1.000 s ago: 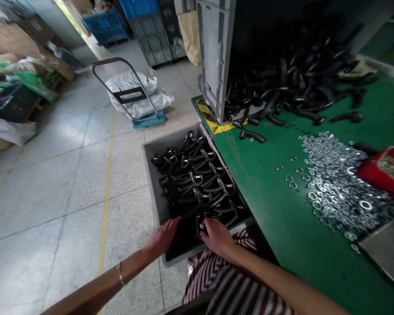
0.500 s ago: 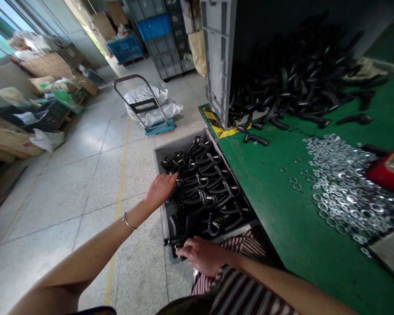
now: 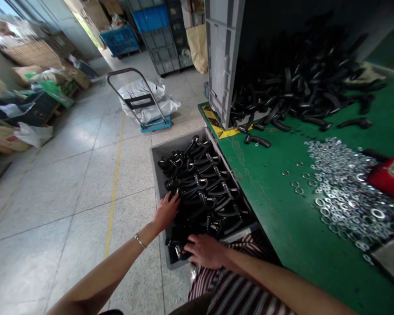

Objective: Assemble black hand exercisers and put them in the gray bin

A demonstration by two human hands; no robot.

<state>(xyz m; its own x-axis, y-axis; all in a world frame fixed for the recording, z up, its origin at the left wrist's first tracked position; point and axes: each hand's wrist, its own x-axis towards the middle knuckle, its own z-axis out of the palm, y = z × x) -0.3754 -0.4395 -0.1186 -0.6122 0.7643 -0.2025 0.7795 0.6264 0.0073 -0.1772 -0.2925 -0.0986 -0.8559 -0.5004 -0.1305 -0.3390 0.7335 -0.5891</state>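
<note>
A grey crate (image 3: 156, 164) on the left side of the green table holds rows of black curved parts (image 3: 202, 199) with shiny threaded ends. My left hand (image 3: 167, 211) reaches over the crate's left side, its fingers closed around a black part with a metal end. Near the crate's front edge is my right hand (image 3: 205, 250), fingers curled over black parts; a shiny threaded end shows beside its fingertips. What lies under the right fingers is hidden.
On the green table (image 3: 265, 188) lie a heap of metal rings (image 3: 351, 192), a red object (image 3: 389, 177) and a tipped grey bin (image 3: 221, 65) spilling black parts. A hand cart (image 3: 156, 124) with white sacks stands on the floor beyond the crate.
My left hand has moved down and right, further over the crate, toward my right hand. My right hand has stayed near the front edge, shifting only slightly.
</note>
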